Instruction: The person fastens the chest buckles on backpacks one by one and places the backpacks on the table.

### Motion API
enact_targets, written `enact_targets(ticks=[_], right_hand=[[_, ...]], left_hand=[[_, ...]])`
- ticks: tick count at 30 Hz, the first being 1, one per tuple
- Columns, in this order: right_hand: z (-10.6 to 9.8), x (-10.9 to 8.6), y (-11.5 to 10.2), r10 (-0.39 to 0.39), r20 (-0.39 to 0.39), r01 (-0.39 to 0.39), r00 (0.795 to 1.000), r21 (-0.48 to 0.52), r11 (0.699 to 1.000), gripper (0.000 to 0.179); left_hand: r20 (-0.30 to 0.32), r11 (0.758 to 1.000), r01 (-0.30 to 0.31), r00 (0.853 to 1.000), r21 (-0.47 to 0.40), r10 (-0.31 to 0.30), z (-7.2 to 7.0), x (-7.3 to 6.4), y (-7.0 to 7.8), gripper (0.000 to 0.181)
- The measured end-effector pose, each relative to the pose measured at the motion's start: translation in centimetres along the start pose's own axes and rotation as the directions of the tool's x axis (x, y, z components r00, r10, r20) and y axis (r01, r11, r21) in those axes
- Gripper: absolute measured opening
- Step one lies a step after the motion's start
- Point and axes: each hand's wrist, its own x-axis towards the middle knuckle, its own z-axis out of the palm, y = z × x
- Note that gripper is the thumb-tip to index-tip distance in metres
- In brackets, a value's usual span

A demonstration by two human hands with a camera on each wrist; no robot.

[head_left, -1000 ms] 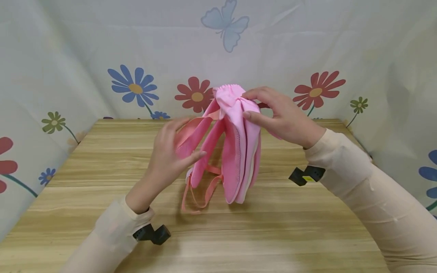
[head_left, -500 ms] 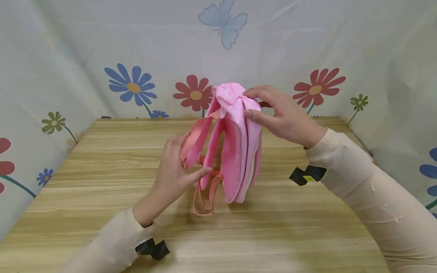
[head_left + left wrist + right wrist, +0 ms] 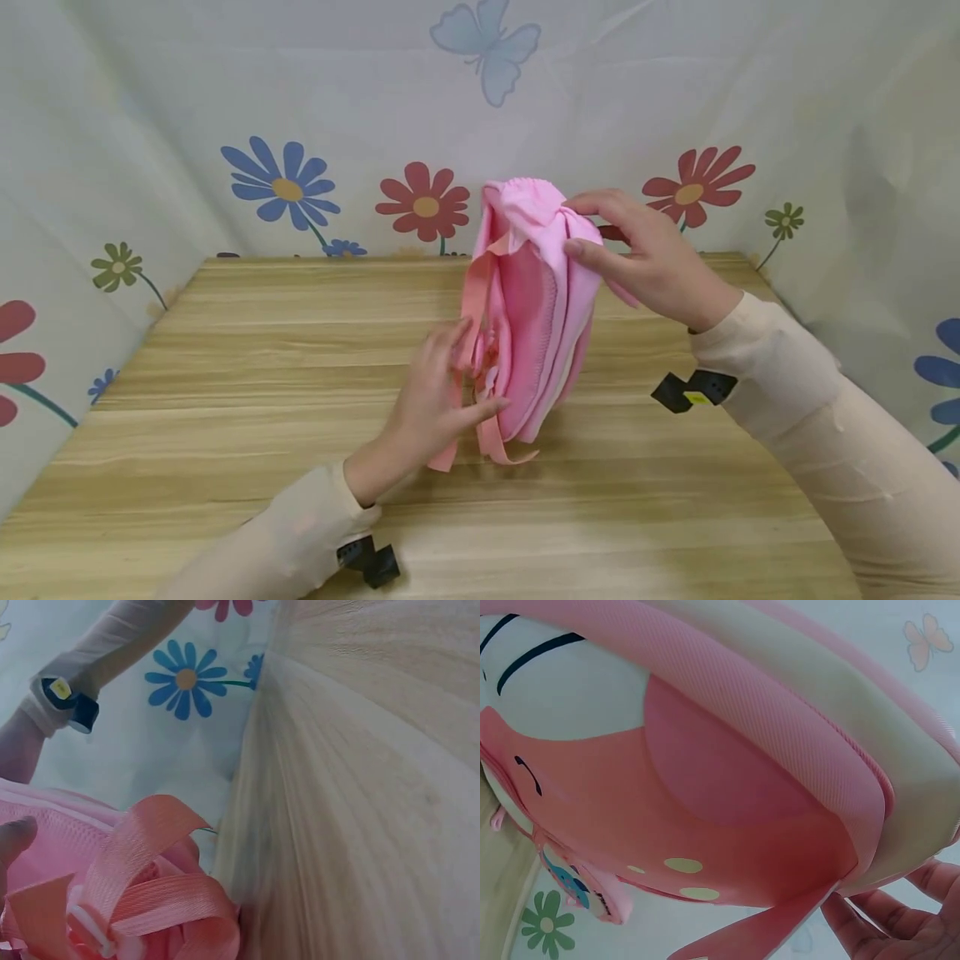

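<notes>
A pink child's backpack [image 3: 558, 333] stands tilted on the wooden table, its back panel and straps turned left. My right hand [image 3: 648, 258] grips its upper side, fingers behind and thumb in front. At the lower left, my left hand [image 3: 427, 396] touches a coral shoulder strap [image 3: 476, 296] with its fingers; the thumb is straight and reaches to the bag's lower edge. Loose strap ends hang below that hand. In the left wrist view, looped straps [image 3: 150, 847] lie against the bag. A cartoon face with white and coral patches covers the front [image 3: 757, 855] in the right wrist view.
The wood-grain table [image 3: 247, 350] extends around the bag. Behind and at both sides hangs a pale cloth backdrop [image 3: 360, 100] printed with flowers and a butterfly. Black wrist cameras [image 3: 693, 389] are worn on both sleeves.
My left hand has moved right and down, pushing the straps and back flaps in against the bag. The bag and my right hand have shifted slightly right.
</notes>
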Motion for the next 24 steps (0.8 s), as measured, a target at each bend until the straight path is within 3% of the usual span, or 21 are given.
enact_targets(ticks=[4,12,24], right_hand=[[-0.2,-0.7,0.4,0.009,-0.026,-0.009,1.0,0.009,1.0,0.034],[-0.3,-2.1,1.3,0.011,-0.066,-0.007,0.998,0.058,0.998,0.034],[-0.1,-4.2,2.7,0.029,-0.135,-0.011,0.99,0.137,0.99,0.037]], left_hand=[[0.024,1.0,-0.002,1.0,-0.022,0.003,0.7,-0.1,0.0,0.095],[0.027,0.997,-0.076,0.997,-0.016,0.076,1.9,-0.1,-0.3,0.094],[0.053,0.994,-0.106,0.993,0.014,0.105,2.9,-0.3,-0.3,0.099]])
